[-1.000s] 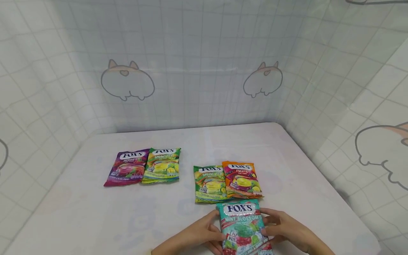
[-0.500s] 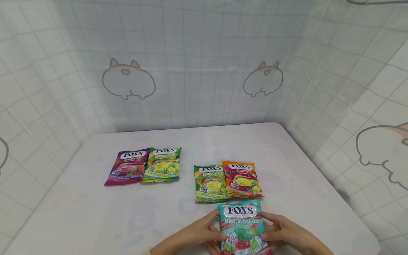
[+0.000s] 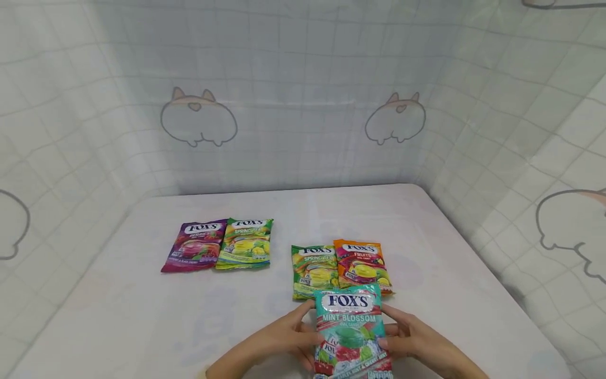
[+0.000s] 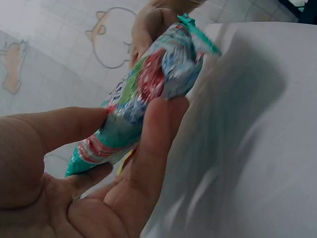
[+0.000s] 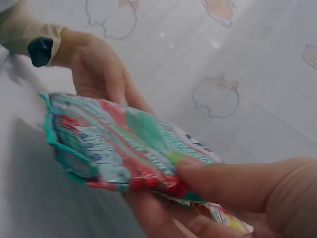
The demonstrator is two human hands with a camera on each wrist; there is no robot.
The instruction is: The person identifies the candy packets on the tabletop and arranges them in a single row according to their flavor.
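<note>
A teal candy bag (image 3: 349,331) labelled Mint Blossom is held between both hands at the front of the table, its printed face toward the head camera. My left hand (image 3: 289,339) pinches its left edge, thumb on the front and fingers behind. On the opposite edge my right hand (image 3: 412,342) grips it the same way. In the left wrist view the bag (image 4: 143,89) hangs tilted over the white surface, casting a shadow. Just beyond its top lie a green Spring Tea candy bag (image 3: 314,271) and an orange Fruits candy bag (image 3: 363,266), side by side and partly overlapped by it.
Farther back on the left, a purple Berries candy bag (image 3: 196,246) lies against another green Spring Tea candy bag (image 3: 246,245). The white table (image 3: 142,316) is enclosed by grid-patterned sheets (image 3: 303,95) at the back and sides.
Both hands have moved the teal candy bag slightly left and up in the head view, so its top now overlaps the lower edges of the two bags behind. The head view has shifted a little.
</note>
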